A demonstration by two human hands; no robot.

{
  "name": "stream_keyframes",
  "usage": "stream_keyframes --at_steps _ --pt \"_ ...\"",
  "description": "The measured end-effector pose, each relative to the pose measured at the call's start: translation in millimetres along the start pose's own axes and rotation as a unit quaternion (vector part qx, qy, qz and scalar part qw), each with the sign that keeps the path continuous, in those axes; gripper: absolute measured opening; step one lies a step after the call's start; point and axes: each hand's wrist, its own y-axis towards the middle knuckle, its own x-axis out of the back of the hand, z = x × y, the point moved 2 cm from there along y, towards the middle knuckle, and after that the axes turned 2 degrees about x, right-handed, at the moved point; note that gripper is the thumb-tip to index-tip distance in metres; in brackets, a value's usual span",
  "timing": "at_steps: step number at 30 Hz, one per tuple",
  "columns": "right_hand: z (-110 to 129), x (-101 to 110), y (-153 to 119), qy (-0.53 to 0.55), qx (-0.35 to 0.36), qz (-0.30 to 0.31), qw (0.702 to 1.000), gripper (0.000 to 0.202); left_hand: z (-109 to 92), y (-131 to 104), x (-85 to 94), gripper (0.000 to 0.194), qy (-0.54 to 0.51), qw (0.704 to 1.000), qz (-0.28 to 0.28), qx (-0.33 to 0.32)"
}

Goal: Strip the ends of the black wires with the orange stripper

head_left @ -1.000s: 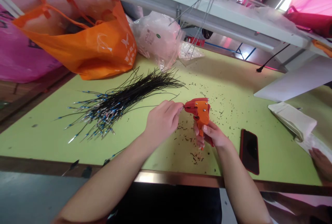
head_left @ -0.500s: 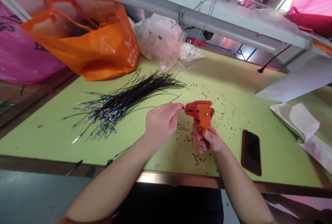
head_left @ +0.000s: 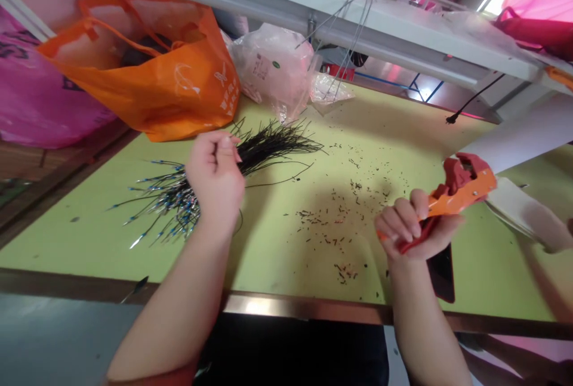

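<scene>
The yellow-green table (head_left: 273, 261) stretched out in front of you, its metal-trimmed front edge crossing beneath both your forearms. Your left forearm slanted up and forward, with the left hand (head_left: 215, 171) raised over the middle of the wire bundle (head_left: 273, 147), back of the hand toward you. Its fingers were curled in and the thumb lay against them; whether they gripped a wire could not be told. Your right forearm leaned the other way, and the right hand (head_left: 414, 228) was wrapped firmly around the handle of the wire stripper (head_left: 465, 189), knuckles up, the tool tilted so that its head pointed up and outward, well apart from the bundle. Under that wrist, the phone (head_left: 442, 275) was partly hidden. Dark scraps (head_left: 344, 272) were strewn between your hands. The bundle's blue-and-silver tips spread leftward, with its dark ends fanned to the right. Past it stood an orange bag (head_left: 156, 90) and, beside that, a clear plastic bag (head_left: 282, 73), both below the white shelf (head_left: 286, 4).
</scene>
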Motion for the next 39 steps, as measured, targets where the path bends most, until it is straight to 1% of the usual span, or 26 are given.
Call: stream_keyframes --at_steps 1,2,3,4,6,7,9,12,19,22,26,29,32,36,39 --pt "5.5 2.6 3.9 -0.023 0.012 -0.039 0.999 0.048 -0.6 0.1 -0.7 0.034 0.006 1.0 -0.022 -0.008" --pt "6.2 3.9 7.1 -0.054 -0.005 -0.063 0.997 0.046 -4.9 -4.0 -4.1 0.026 0.019 0.999 -0.018 -0.044" --pt "3.3 3.5 9.5 -0.077 -0.024 -0.068 0.994 0.046 -11.7 -11.4 -10.0 0.023 0.041 0.995 0.02 -0.087" --pt "-2.8 2.2 10.8 -0.091 -0.045 -0.069 0.992 0.048 -20.1 -21.3 -16.3 0.025 0.056 0.987 0.059 -0.138" --pt "-18.9 -2.5 10.4 -0.093 -0.057 -0.046 0.993 0.051 -35.9 -41.4 -25.6 0.026 0.074 0.969 0.102 -0.211" --pt "-27.4 -4.7 8.9 -0.092 -0.063 -0.033 0.993 0.053 -41.7 -49.1 -28.0 0.026 0.082 0.962 0.112 -0.234" --pt "-41.5 -7.7 4.7 -0.09 -0.07 -0.006 0.993 0.054 -47.6 -56.8 -29.4 0.025 0.1 0.954 0.119 -0.255" --pt "-53.1 -9.3 -1.5 -0.094 -0.097 0.03 0.99 0.056 -46.7 -56.9 -28.8 0.025 0.13 0.946 0.127 -0.267" --pt "-60.8 -7.0 -5.6 -0.154 -0.142 0.102 0.973 0.065 -44.9 -63.1 -31.3 0.028 0.189 0.934 0.164 -0.254" --pt "-63.2 -3.0 -6.5 -0.158 -0.15 0.12 0.969 0.07 -44.8 -64.0 -30.5 0.028 0.181 0.937 0.155 -0.256" --pt "-65.3 2.1 -7.5 -0.136 -0.168 0.124 0.969 0.075 -46.6 -61.5 -28.2 0.027 0.165 0.94 0.14 -0.265" --pt "-67.1 4.7 -7.3 -0.156 -0.185 0.118 0.963 0.084 -49.3 -62.4 -27.5 0.028 0.175 0.935 0.158 -0.264" --pt "-69.0 7.2 -7.4 -0.182 -0.194 0.126 0.956 0.089 -51.5 -64.7 -27.1 0.027 0.177 0.933 0.168 -0.264" --pt "-69.8 9.9 -8.7 -0.188 -0.189 0.134 0.954 0.087 -51.4 -65.7 -27.0 0.025 0.167 0.936 0.158 -0.266" --pt "-68.7 9.9 -9.4 -0.175 -0.186 0.134 0.957 0.085 -49.9 -64.9 -27.1 0.025 0.161 0.941 0.155 -0.255"
